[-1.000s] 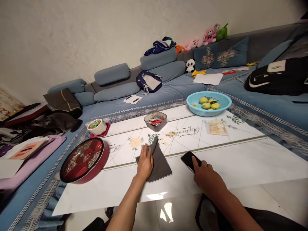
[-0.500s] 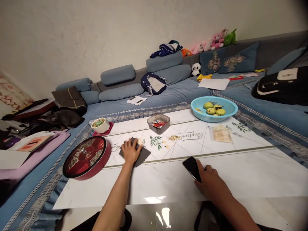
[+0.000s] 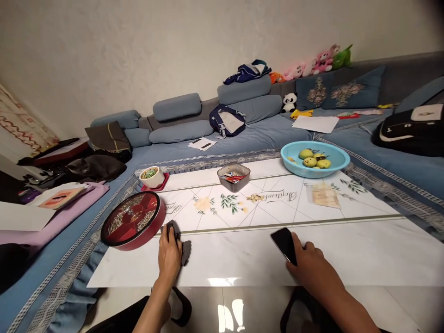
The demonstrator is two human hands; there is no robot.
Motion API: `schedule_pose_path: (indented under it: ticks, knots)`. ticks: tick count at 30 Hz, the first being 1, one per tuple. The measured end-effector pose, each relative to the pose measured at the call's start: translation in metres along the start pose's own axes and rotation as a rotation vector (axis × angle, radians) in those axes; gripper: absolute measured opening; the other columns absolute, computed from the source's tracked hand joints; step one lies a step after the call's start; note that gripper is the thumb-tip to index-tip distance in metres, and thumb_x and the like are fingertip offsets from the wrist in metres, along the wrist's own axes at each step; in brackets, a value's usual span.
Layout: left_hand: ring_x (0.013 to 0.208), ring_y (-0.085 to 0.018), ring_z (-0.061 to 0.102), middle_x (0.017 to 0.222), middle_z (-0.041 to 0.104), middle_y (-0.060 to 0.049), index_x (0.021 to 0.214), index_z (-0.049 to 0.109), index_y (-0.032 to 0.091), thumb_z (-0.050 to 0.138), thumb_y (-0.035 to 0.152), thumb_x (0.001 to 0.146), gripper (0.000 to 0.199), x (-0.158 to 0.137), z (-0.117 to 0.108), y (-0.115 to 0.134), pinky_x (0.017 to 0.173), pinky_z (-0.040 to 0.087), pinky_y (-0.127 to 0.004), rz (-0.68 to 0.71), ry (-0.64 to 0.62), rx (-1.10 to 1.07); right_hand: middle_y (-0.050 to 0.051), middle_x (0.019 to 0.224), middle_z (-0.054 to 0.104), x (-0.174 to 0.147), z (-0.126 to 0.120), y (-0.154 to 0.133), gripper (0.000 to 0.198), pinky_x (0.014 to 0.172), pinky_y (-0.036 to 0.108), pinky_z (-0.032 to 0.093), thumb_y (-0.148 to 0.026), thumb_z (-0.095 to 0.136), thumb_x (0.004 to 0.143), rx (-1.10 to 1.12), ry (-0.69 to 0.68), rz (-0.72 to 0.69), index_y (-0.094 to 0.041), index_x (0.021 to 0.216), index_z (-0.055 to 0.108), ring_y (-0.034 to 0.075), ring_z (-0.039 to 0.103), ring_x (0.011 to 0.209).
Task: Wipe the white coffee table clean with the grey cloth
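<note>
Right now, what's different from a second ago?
The left hand has moved the cloth left and toward the person, beside the red box. The right hand has shifted its index finger from the phone screen to its edge. Phone, red box and basin stayed put.

Head cam — fwd/down over tbl (image 3: pixel 236 261)

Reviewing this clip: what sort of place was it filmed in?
Most likely a living room in someone's home: a long blue sofa runs behind the table, a panda plush toy sits on it, and a gray cat lies at left.
</note>
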State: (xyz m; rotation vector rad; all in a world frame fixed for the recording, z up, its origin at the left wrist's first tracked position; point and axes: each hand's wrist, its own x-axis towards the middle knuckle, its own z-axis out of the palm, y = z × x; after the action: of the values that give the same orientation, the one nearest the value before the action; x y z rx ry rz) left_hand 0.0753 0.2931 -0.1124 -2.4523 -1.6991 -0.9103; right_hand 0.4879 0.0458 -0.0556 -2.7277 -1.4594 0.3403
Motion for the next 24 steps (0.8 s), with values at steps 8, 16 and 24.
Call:
schedule_pose_path:
  ticks: [8, 16, 24]
  knots:
    - [0.169, -0.039, 0.018, 0.176, 0.024, -0.03, 0.163, 0.032, 0.008, 0.045, 0.011, 0.1, 0.064, 0.102, 0.056, 0.047, 0.133, 0.03, -0.061, -0.217, -0.092, -0.268, 0.025, 0.123, 0.062, 0.005, -0.006, -0.007, 0.079, 0.077, 0.039, 0.056, -0.024, 0.059, 0.102, -0.039, -0.048, 0.001, -0.007, 0.172, 0.029, 0.039, 0.064, 0.113]
    - [0.161, -0.028, 0.04, 0.168, 0.048, -0.02, 0.156, 0.053, 0.01, 0.047, -0.003, 0.089, 0.069, 0.143, 0.079, 0.134, 0.137, 0.029, -0.046, 0.264, -0.414, -0.454, 0.024, 0.126, 0.062, 0.003, -0.013, -0.011, 0.083, 0.082, 0.04, 0.056, -0.024, 0.063, 0.101, -0.007, -0.058, 0.039, -0.007, 0.174, 0.027, 0.039, 0.063, 0.116]
    - [0.165, -0.028, 0.032, 0.18, 0.03, -0.01, 0.174, 0.028, 0.033, 0.037, -0.004, 0.093, 0.089, -0.033, -0.006, 0.09, 0.131, 0.041, -0.057, 0.544, -0.523, -0.38, 0.024, 0.129, 0.06, 0.008, -0.011, -0.007, 0.09, 0.083, 0.039, 0.054, -0.028, 0.067, 0.098, 0.04, -0.085, 0.069, -0.005, 0.174, 0.024, 0.039, 0.06, 0.119]
